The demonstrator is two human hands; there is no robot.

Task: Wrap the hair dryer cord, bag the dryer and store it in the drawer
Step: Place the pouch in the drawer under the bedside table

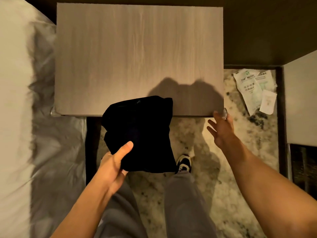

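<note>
The black bag (139,133) is held in the air in front of the near edge of the wooden surface (137,57), its upper part overlapping that edge in the view. It looks full and rounded, so I judge the dryer with its cord is already inside, although nothing of the dryer itself can be seen. The cloth seems soft and a little loose, and it will probably fold around the hard body within; the weight should be moderate and uneven. A good hold is therefore under the bulk or across the lower corner, not on the loose fabric alone, which could slip.

The left hand (113,167) grips the lower left corner of the bag, thumb on top and the other fingers hidden below. The right hand (221,129) is spread open and holds nothing; it is near the right front corner of the surface, beside a small shiny thing I cannot identify. No drawer is visible from here.

To the left lies the bed (15,100); on the patterned floor (214,194) to the right are white paper packets (253,88).
</note>
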